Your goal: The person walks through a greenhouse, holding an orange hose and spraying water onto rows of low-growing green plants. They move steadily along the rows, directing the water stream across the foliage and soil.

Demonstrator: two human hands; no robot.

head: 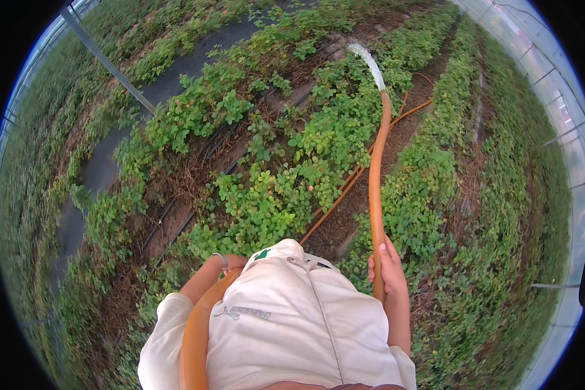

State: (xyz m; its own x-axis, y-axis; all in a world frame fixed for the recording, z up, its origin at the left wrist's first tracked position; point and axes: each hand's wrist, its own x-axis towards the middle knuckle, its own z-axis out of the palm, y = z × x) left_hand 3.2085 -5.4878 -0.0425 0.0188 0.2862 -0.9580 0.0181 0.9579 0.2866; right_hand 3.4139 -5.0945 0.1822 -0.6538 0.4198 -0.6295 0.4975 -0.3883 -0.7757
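Observation:
A thick orange hose (378,170) rises from beside my body on the right, and water (369,61) gushes from its far end onto the plants and soil. My right hand (390,268) is closed around this hose near its lower visible part. On the left, a thick orange hose section (195,331) runs up over my white shirt. My left hand (235,262), with a band at the wrist, is at the upper end of that section, partly hidden by the hose and shirt; its grip cannot be made out. Whether both sections join behind me is hidden.
Rows of leafy green plants (268,195) stand on both sides. Thinner orange hoses (339,200) lie along the soil path, and black drip lines (178,234) run between rows. A metal post (109,61) slants at upper left. Greenhouse walls (560,122) curve around.

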